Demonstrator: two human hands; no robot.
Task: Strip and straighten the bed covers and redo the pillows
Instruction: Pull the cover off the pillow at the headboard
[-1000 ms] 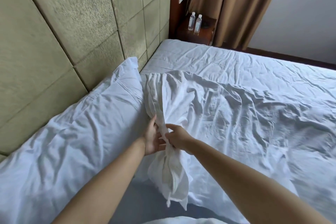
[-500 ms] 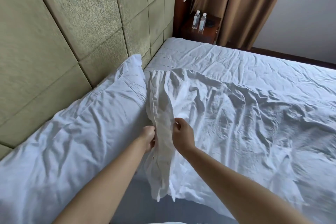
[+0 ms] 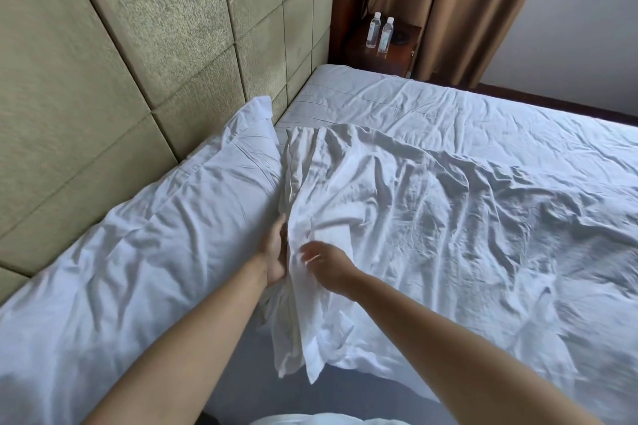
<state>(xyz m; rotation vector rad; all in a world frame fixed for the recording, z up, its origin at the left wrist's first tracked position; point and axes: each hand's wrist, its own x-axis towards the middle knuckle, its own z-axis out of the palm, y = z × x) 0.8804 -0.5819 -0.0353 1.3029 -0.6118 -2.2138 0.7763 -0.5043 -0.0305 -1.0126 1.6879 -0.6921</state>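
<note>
A rumpled white duvet cover [image 3: 431, 203] lies across the bed, its near edge bunched into a hanging fold. My left hand [image 3: 274, 254] holds that fold from the left side, fingers hidden behind the cloth. My right hand [image 3: 328, 260] is on the fold's right side with its fingers curled against the fabric; motion blur hides whether it grips. A long white pillow [image 3: 138, 252] lies along the headboard to the left. The white bottom sheet [image 3: 431, 103] shows at the far end.
A padded olive headboard [image 3: 121, 62] runs along the left. At the far corner a dark wooden nightstand [image 3: 404, 48] carries two water bottles [image 3: 379, 32]. Brown curtains [image 3: 442, 3] hang behind it. A grey mattress patch [image 3: 252, 362] shows below the hanging fold.
Both hands have moved up along the bunched edge, away from me. The right hand has shifted its hold on the fold. The hanging end of the cloth now lies flatter.
</note>
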